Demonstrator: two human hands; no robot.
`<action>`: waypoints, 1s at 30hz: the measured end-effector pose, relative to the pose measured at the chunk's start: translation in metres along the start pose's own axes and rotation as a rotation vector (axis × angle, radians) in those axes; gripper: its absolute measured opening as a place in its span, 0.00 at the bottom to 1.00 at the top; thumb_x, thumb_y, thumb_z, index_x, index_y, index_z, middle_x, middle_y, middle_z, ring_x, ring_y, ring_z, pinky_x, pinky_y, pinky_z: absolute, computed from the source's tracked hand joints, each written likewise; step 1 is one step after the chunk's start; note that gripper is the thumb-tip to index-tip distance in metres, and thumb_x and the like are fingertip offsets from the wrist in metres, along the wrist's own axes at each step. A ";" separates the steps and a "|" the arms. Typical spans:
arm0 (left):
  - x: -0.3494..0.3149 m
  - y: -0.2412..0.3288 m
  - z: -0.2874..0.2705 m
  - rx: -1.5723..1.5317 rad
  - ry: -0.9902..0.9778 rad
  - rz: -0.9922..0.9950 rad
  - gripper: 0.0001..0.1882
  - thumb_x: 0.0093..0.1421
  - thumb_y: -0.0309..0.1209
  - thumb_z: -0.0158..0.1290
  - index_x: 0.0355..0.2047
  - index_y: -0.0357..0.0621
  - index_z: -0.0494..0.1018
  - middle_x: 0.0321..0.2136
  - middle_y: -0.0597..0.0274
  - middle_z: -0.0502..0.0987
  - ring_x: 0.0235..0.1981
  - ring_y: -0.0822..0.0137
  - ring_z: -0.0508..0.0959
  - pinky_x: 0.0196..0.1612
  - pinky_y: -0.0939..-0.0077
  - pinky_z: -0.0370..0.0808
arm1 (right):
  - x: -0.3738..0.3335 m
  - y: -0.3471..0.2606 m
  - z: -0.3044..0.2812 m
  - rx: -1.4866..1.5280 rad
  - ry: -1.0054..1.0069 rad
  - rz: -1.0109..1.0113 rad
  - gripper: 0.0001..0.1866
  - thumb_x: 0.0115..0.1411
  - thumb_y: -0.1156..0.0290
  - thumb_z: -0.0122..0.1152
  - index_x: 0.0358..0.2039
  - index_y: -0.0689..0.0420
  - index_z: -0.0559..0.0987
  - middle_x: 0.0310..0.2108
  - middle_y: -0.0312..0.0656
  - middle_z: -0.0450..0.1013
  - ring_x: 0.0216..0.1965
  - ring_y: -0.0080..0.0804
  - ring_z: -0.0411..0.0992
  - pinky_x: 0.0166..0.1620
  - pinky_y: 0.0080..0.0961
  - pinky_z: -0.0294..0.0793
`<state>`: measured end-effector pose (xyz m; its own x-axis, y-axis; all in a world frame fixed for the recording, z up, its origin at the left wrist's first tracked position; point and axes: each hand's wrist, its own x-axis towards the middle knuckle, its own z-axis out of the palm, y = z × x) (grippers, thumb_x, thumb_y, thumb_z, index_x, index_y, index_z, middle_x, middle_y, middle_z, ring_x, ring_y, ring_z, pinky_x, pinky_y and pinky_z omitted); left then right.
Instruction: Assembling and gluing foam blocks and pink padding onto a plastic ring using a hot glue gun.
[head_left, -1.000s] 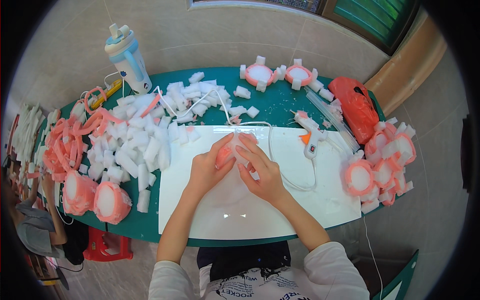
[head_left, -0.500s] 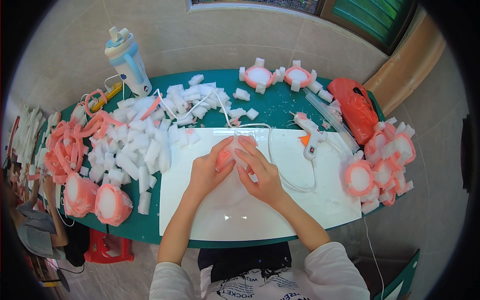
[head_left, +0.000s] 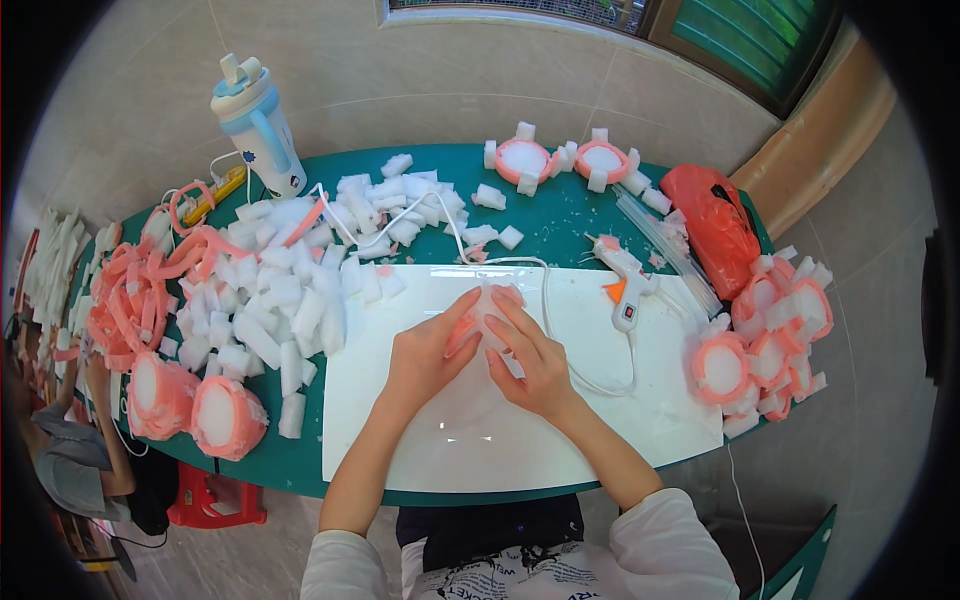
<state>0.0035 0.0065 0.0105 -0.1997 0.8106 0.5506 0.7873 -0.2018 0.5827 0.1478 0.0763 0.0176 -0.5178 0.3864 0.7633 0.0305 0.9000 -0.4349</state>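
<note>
Over the middle of a white board (head_left: 430, 455), my left hand (head_left: 422, 352) and my right hand (head_left: 532, 358) close together around a pink and white foam piece (head_left: 486, 312). Fingers of both hands press on it from either side and cover most of its shape. To the right of my hands lies a white hot glue gun (head_left: 622, 272) with an orange trigger. Its white cord (head_left: 590, 381) loops beside my right hand.
A heap of white foam blocks (head_left: 265, 290) and pink foam strips (head_left: 130, 300) covers the left. Pink-rimmed discs (head_left: 228, 417) stand nearby; others with white blocks (head_left: 722, 368) pile at right. Glue sticks (head_left: 665, 240), a red bag (head_left: 708, 220) and a bottle (head_left: 262, 130) line the back. Another person sits far left.
The whole view has shifted slightly, so the table sits a little lower. Both hands keep pressing the foam piece, with only slight finger movement.
</note>
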 end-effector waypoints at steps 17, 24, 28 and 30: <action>0.002 0.002 0.006 0.035 0.026 0.086 0.27 0.41 0.26 0.58 0.46 0.54 0.69 0.27 0.64 0.76 0.25 0.66 0.76 0.25 0.77 0.73 | 0.001 0.015 -0.014 -0.243 0.019 -0.291 0.21 0.41 0.75 0.59 0.40 0.61 0.72 0.46 0.50 0.68 0.29 0.34 0.69 0.30 0.23 0.69; 0.004 0.001 0.005 0.038 0.026 0.053 0.28 0.43 0.27 0.57 0.48 0.55 0.67 0.25 0.63 0.75 0.25 0.65 0.76 0.25 0.75 0.73 | 0.002 0.010 -0.011 -0.070 -0.039 -0.136 0.23 0.39 0.80 0.59 0.41 0.63 0.72 0.46 0.54 0.67 0.35 0.42 0.71 0.35 0.28 0.71; -0.008 -0.011 0.001 0.066 -0.022 0.034 0.29 0.44 0.30 0.57 0.50 0.51 0.64 0.27 0.60 0.74 0.26 0.60 0.75 0.27 0.71 0.72 | 0.002 0.001 -0.002 -0.018 -0.062 -0.082 0.21 0.42 0.81 0.57 0.42 0.63 0.71 0.46 0.56 0.67 0.45 0.50 0.68 0.46 0.33 0.69; -0.008 -0.009 0.009 0.058 -0.015 0.054 0.30 0.46 0.32 0.56 0.51 0.54 0.63 0.27 0.61 0.73 0.27 0.60 0.75 0.27 0.71 0.72 | -0.002 0.000 -0.008 -0.052 -0.059 -0.071 0.21 0.44 0.81 0.55 0.43 0.63 0.71 0.46 0.55 0.66 0.47 0.51 0.67 0.49 0.34 0.67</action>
<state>0.0035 0.0067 -0.0047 -0.1480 0.8077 0.5708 0.8291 -0.2132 0.5168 0.1556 0.0774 0.0195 -0.5694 0.3105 0.7612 0.0360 0.9344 -0.3543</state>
